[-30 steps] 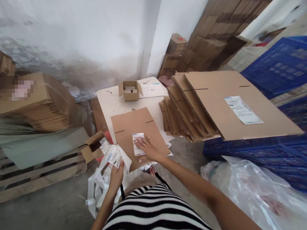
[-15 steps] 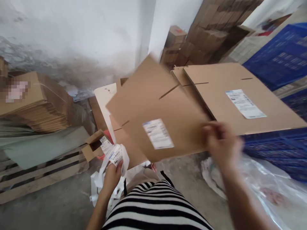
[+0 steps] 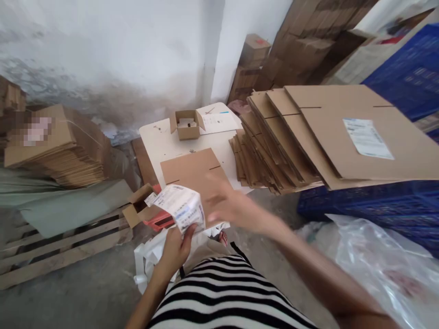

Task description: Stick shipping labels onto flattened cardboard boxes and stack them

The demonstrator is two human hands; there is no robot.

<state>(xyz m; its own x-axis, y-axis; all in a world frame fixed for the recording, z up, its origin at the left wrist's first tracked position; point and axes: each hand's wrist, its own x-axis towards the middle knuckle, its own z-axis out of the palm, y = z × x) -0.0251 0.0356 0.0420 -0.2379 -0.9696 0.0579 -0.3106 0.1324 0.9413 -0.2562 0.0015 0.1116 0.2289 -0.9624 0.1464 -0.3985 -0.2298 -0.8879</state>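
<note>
My left hand (image 3: 178, 246) pinches a strip of printed shipping labels (image 3: 183, 205) between thumb and fingers. White paper strips (image 3: 151, 256) hang in a heap below it. Blurred by motion, my right hand (image 3: 226, 201) reaches over a flat folded carton (image 3: 194, 164) on the white table (image 3: 156, 141), its fingers apart and holding nothing, close to the labels' right side. To the right, a leaning stack of flat cartons carries a labelled carton (image 3: 329, 128) on top.
A small open box (image 3: 188, 130) and a printed sheet (image 3: 219, 122) lie on the table. Blue crates (image 3: 363, 210) and clear plastic wrap (image 3: 380, 260) are at right. Bundled cartons (image 3: 78, 155) and a wooden pallet (image 3: 68, 251) stand left; a red crate (image 3: 161, 219) is below the table edge.
The labelled carton that my right hand was swinging now rests on the right stack, let go. My right hand has moved left toward the labels, which my left hand has raised slightly.
</note>
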